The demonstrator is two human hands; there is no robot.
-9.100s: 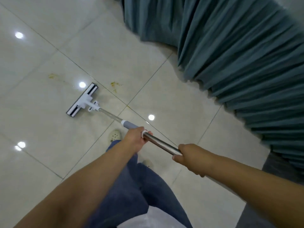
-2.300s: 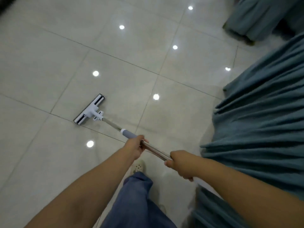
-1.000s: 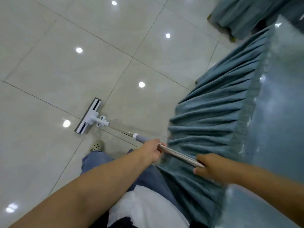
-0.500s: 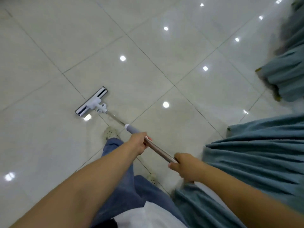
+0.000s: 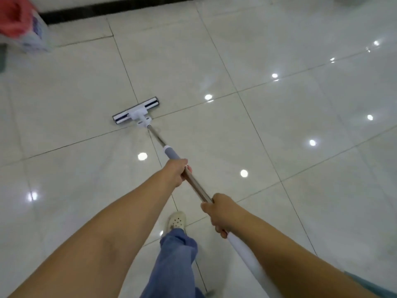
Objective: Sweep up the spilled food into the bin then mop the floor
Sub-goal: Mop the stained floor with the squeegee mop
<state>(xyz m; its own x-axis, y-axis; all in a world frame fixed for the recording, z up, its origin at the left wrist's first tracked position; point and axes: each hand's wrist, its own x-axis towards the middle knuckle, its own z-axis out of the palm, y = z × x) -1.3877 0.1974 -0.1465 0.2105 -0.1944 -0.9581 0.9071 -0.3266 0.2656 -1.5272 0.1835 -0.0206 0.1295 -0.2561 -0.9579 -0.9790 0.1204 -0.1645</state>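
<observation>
No legible text, labels, brands, numbers or signs anywhere.

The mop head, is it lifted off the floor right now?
No, the mop head lies flat on the tiled floor across a grout line, with both hands gripping the handle.

Blurred red-and-white bag (image 5: pixel 23 29) — far left corner.
</observation>
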